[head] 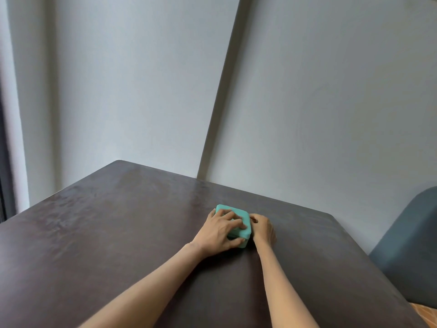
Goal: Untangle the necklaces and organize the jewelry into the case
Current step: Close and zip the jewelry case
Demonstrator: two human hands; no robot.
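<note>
Case (243, 229) closed, flat on table (118, 233) | left hand (220, 230) fingers spread gripping lid | right hand (262, 229) fingers curled against side

One head cam, wide-angle, facing fwd/down over dark table (118, 233) toward wall (331, 114).

We see soft, even daylight, faint sheen on the dark table (118, 221), and wide-angle bending at the edges.
</note>
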